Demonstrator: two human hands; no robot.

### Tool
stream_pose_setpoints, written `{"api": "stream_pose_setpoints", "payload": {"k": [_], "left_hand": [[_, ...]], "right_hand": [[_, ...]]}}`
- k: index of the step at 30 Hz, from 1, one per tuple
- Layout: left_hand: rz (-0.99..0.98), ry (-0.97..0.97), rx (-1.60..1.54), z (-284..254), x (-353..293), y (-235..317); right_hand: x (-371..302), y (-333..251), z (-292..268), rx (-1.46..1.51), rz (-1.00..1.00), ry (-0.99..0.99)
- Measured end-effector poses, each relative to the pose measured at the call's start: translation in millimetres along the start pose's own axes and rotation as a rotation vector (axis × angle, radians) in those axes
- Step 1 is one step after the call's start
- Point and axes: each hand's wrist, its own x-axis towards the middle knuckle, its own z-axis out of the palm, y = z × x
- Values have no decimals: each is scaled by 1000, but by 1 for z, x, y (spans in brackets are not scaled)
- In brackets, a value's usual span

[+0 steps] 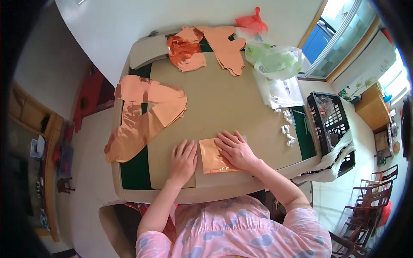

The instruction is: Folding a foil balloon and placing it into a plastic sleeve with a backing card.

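Observation:
A folded square of copper-coloured foil lies near the front edge of the table. My right hand rests flat on its right side, fingers stretched out. Just left of the square, my left hand lies palm down with its fingers extended, holding nothing. A pale, thin sheet shows partly from under the foil. To the left is a stack of flat copper foil balloons, apparently uninflated. More flat foil balloons lie at the far edge, next to a crumpled, shinier foil piece.
Brown cardboard covers most of the green-topped table. On the right are small white string bundles, clear plastic sleeves and a green-white plastic bag. A black crate stands beyond the right edge; a red bag sits at the back.

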Motion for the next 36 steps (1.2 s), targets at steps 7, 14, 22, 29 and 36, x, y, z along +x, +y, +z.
{"api": "stream_pose_setpoints", "payload": {"k": [7, 14, 22, 29, 36], "left_hand": [[-91, -108, 11, -6, 16, 3], [-115, -65, -152, 36, 37, 63], [-61, -158, -172, 40, 28, 63], [-62, -116, -214, 45, 30, 56], [-18, -90, -115, 42, 34, 48]], "right_hand": [[-4, 5, 0, 3, -90, -30], [-7, 3, 2, 63, -75, 3], [-11, 41, -25, 291, 229, 241], [-7, 67, -27, 100, 433, 9], [27, 66, -11, -17, 402, 116]]}}
